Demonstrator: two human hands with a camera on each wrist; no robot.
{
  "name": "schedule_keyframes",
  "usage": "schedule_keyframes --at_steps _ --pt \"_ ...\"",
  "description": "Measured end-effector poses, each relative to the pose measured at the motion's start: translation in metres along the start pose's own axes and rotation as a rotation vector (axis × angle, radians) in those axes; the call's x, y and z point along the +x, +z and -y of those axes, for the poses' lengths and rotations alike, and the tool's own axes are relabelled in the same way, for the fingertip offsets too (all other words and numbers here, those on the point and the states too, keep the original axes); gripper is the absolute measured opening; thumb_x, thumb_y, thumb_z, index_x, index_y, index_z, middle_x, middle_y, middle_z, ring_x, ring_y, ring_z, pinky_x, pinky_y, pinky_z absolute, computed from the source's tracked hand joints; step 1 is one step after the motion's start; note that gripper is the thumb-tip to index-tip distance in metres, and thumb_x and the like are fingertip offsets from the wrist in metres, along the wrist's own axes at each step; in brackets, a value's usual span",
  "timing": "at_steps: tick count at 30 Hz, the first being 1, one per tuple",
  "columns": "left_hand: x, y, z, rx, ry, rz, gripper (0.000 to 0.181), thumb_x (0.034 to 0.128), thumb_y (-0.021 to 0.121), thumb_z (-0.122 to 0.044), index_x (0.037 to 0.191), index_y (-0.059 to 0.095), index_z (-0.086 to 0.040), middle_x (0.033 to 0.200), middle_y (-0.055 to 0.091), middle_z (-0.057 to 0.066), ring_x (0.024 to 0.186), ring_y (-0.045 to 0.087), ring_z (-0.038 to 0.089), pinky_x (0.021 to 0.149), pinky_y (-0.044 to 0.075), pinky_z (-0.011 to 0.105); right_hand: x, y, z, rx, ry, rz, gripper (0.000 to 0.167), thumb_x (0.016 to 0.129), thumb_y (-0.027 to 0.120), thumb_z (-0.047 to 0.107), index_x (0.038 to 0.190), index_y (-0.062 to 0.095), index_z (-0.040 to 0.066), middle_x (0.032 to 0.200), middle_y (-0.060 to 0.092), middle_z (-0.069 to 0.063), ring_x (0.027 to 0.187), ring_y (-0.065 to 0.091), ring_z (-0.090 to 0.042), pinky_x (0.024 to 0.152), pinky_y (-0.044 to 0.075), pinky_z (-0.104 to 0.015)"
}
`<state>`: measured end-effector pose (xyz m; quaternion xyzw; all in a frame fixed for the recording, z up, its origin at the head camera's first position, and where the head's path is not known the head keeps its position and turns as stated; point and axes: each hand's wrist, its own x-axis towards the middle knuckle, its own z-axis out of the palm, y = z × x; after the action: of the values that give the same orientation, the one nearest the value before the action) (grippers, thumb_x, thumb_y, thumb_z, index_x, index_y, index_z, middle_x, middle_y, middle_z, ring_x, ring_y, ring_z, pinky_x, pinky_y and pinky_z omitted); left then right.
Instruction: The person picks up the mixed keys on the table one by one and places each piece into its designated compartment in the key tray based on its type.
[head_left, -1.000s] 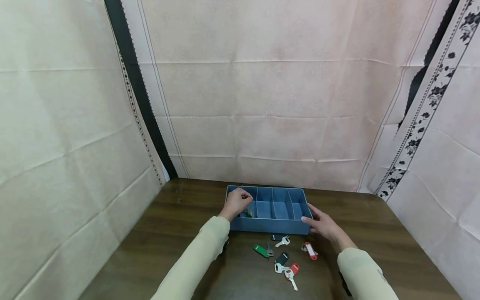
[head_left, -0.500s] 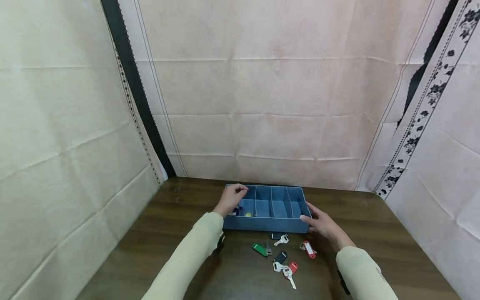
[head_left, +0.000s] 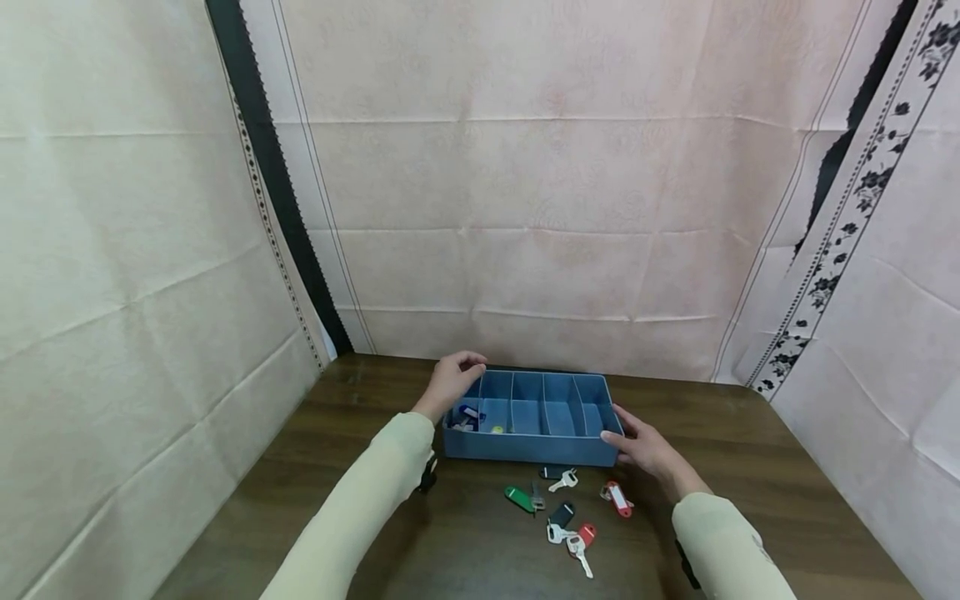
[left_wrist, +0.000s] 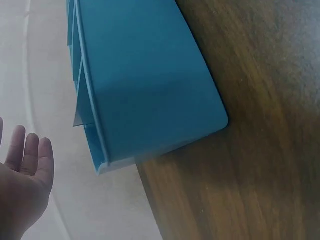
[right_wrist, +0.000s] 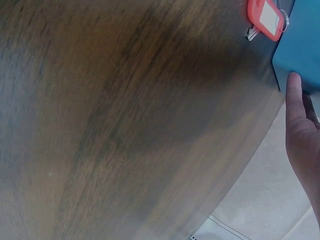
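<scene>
A blue divided organizer box [head_left: 532, 451] stands near the back of the wooden table. My left hand [head_left: 453, 382] hovers over its back left corner, fingers loosely extended and holding nothing. In the left wrist view the open palm [left_wrist: 25, 187] is beside the box's end, apart from it. At the right end, my right hand [head_left: 647, 446] grips the box's corner, thumb on the front wall and fingers along the side. The leftmost compartment contains keys with a dark blue tag [head_left: 471, 413]. A small yellow item [head_left: 497, 430] lies in the compartment beside it.
In front of the box lie tagged keys: a green tag [head_left: 519, 498], dark tags [head_left: 562, 515], a red tag with white label [head_left: 618, 500], and another red tag [head_left: 587, 534] under a silver key [head_left: 578, 552]. Pale cloth [head_left: 540, 192] hangs behind the table.
My left hand has moved left and back from over the left compartments, uncovering the blue-tagged keys and the yellow item. My right hand keeps its grip on the box's right end.
</scene>
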<state>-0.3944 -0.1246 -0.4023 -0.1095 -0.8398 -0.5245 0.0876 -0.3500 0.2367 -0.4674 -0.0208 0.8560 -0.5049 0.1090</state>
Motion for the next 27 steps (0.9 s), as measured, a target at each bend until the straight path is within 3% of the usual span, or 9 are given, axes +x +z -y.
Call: schedule_keyframes --at_steps 27 --pt "-0.015 -0.006 -0.025 0.017 0.012 0.090 0.017 0.0989 0.063 -0.022 0.113 0.070 -0.016 0.110 0.067 0.001 0.102 0.060 0.020 0.092 0.051 0.038 -0.002 0.001 0.003 0.005 -0.007 -0.003 0.094 0.089 0.066 0.053 0.159 0.017 0.014 0.154 0.021 -0.035 0.131 0.042 -0.052 0.099 0.045 -0.054"
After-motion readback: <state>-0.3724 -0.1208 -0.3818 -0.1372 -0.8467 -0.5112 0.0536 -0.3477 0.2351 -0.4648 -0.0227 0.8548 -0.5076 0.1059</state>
